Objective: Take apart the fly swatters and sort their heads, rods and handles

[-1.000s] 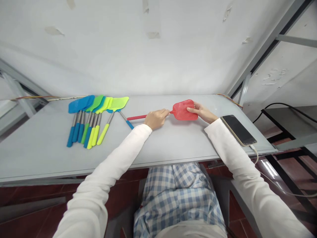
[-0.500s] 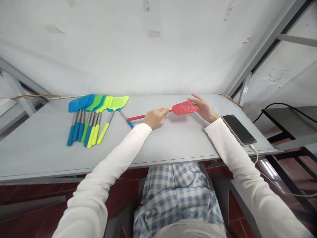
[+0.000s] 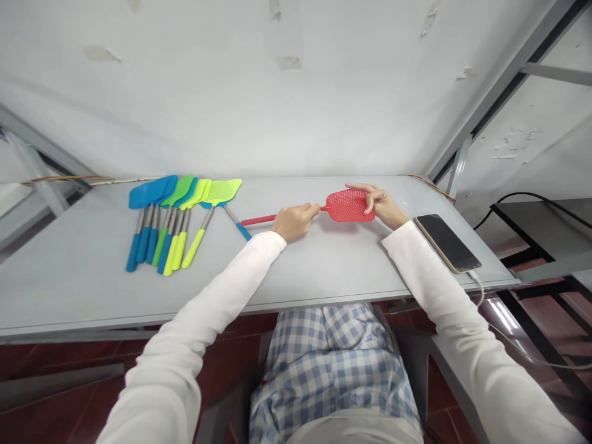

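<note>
Red flyswatter [image 3: 348, 205] between left hand [image 3: 293, 223], right hand [image 3: 385, 207] (far edge [image 3: 296, 178] close)

A long table [image 3: 55, 290] spans the middle of the frame, with a wall [image 3: 277, 92] behind it; a row of fly swatters [image 3: 176, 240] lies on the table's left half, heads toward the wall and handles toward the person; to its right, a single fly swatter [image 3: 349, 205] lies lengthwise near the back edge, between the hands; the left hand [image 3: 295, 222] sits over its shaft, the right hand [image 3: 383, 205] at its head; a phone [image 3: 447, 243] lies toward the right end, just beside the right forearm [image 3: 416, 259]; its cable [image 3: 479, 287] seems to drop past the table edge, though the view there is poor; wires [image 3: 92, 180] run along the back edge at upper left; the person's lap [image 3: 330, 370] lies below the front edge, at bottom centre.
</note>
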The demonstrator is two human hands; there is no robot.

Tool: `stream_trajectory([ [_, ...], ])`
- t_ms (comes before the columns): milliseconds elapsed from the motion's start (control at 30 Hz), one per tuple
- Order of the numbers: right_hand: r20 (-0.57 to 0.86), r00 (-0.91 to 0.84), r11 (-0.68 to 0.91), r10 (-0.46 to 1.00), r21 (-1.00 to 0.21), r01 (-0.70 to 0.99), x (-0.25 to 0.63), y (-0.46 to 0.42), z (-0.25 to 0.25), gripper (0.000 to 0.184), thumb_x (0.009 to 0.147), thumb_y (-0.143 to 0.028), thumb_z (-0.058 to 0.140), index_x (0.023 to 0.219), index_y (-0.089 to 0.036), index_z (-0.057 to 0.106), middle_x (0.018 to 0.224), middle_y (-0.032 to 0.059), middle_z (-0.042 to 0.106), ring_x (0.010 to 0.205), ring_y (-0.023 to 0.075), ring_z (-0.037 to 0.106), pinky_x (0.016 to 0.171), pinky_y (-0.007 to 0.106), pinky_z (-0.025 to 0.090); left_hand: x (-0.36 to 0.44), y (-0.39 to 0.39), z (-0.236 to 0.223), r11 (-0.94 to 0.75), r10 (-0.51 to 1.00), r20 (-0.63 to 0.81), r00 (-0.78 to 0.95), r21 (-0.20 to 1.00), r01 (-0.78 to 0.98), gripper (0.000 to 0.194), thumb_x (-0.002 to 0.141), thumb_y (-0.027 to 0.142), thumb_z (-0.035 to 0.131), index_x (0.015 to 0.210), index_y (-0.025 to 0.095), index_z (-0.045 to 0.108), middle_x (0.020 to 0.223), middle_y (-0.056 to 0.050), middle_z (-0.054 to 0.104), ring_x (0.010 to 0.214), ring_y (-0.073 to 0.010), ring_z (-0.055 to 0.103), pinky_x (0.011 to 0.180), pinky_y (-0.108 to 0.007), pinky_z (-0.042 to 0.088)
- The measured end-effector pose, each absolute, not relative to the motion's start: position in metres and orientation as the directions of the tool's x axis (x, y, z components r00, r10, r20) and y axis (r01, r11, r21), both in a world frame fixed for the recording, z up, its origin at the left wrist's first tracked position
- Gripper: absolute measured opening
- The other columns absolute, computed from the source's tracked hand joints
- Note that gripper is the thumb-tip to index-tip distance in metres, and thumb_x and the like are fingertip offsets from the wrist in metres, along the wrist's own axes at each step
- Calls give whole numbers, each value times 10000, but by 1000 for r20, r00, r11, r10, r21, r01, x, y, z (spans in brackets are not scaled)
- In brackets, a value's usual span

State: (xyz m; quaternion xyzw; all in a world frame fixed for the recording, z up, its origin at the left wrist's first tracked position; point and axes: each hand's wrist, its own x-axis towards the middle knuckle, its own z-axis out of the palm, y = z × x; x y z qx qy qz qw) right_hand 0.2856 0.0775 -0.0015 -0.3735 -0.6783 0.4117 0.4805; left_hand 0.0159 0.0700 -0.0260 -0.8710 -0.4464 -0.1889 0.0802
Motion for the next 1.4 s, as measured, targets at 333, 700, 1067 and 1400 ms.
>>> stream_trajectory([
  [333, -10, -291, 20, 957, -995, 99, 289, 77, 1, 527, 631, -502, 864, 1062, -272, 664, 1122, 41, 751, 1041, 261, 676, 947, 432, 522, 14, 70, -26, -540, 783, 357, 510, -19, 842, 284, 993, 248, 401, 1084, 238, 670, 869, -96, 694, 717, -240, 652, 538, -319, 324],
  [700, 320, -130, 332, 938, -939, 85, 291, 79, 5, 208, 739, -389, 724, 592, -251, 674, 1316, -14, 677, 1299, 285, 542, 1072, 465, 436, 19, 70, -26, -556, 771, 363, 524, -18, 831, 350, 1036, 308, 328, 1095, 236, 665, 863, -94, 697, 695, -229, 644, 530, -310, 314],
  [1067, 262, -270, 292, 927, -954, 76, 288, 72, 3, 285, 628, -365, 868, 704, -235, 626, 1300, 17, 687, 1189, 273, 607, 1027, 471, 485, 19, 68, -25, -562, 777, 320, 542, -34, 826, 325, 1026, 304, 362, 1113, 241, 669, 895, -89, 720, 691, -227, 651, 531, -300, 323],
  [1400, 196, -147, 212, 969, -972, 102, 294, 79, 3, 485, 815, -720, 613, 1055, -313, 727, 1405, 34, 628, 1316, 292, 549, 1065, 499, 469, 18, 59, -10, -476, 854, 257, 452, 35, 879, 374, 1048, 333, 311, 1198, 251, 643, 1008, -88, 740, 808, -233, 678, 572, -300, 330],
])
